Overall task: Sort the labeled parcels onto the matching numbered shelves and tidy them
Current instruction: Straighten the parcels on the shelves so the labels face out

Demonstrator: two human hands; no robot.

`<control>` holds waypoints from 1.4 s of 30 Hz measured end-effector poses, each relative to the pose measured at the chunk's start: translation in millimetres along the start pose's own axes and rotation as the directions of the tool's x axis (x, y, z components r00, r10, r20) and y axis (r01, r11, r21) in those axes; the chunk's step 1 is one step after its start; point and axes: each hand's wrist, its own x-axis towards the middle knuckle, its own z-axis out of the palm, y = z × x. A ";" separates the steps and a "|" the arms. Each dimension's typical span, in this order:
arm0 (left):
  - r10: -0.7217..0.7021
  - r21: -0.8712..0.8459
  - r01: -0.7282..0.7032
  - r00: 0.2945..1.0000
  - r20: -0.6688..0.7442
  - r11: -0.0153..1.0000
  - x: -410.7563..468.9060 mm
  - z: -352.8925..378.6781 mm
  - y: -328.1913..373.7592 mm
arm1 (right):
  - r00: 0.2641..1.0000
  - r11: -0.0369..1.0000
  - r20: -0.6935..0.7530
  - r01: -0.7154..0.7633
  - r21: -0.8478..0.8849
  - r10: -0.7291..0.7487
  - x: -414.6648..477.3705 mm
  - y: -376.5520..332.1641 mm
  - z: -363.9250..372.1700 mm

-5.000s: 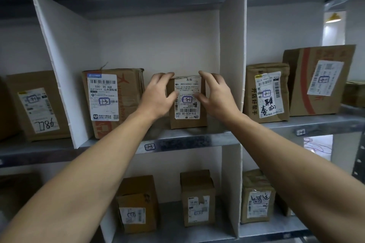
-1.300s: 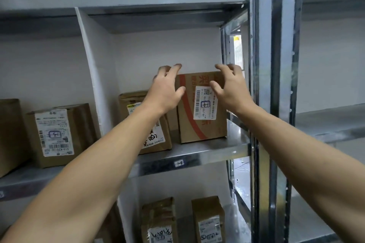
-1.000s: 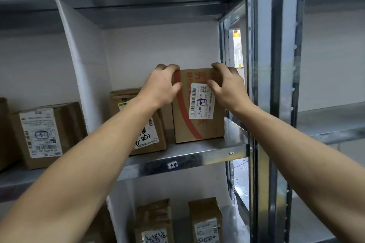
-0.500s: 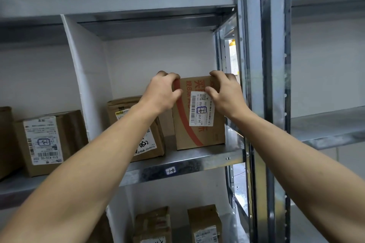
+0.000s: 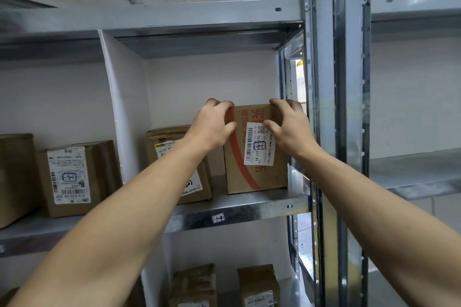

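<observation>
Upright brown parcel point(image 5: 257, 179), red stripe, white label point(image 5: 259, 147); left hand point(image 5: 212, 127), right hand point(image 5: 290, 129) tight round top corners.

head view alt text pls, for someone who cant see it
The left hand and right hand grip the top corners of a red-striped box at the right end of a metal shelf. A second labelled box stands just left of it.
</observation>
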 end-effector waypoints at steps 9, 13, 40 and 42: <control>-0.009 -0.006 0.008 0.998 -0.058 1.000 -8.5 -0.2 5.5 | 0.994 0.994 -0.011 0.106 -0.040 -0.107 -10.1 2.8 0.0; 0.018 -0.006 -0.019 0.991 -0.131 1.000 -20.0 -2.4 5.0 | 0.971 0.966 -0.029 0.233 -0.116 -0.237 -20.3 7.5 1.8; -0.310 0.398 0.302 0.950 -0.046 0.866 -352.4 -117.9 -115.5 | 0.810 0.884 0.457 0.457 -0.098 -0.368 -260.3 -128.3 141.0; -0.395 0.453 0.349 0.919 0.008 0.820 -397.8 -135.1 -131.8 | 0.767 0.890 0.539 0.451 -0.066 -0.348 -295.6 -152.2 160.3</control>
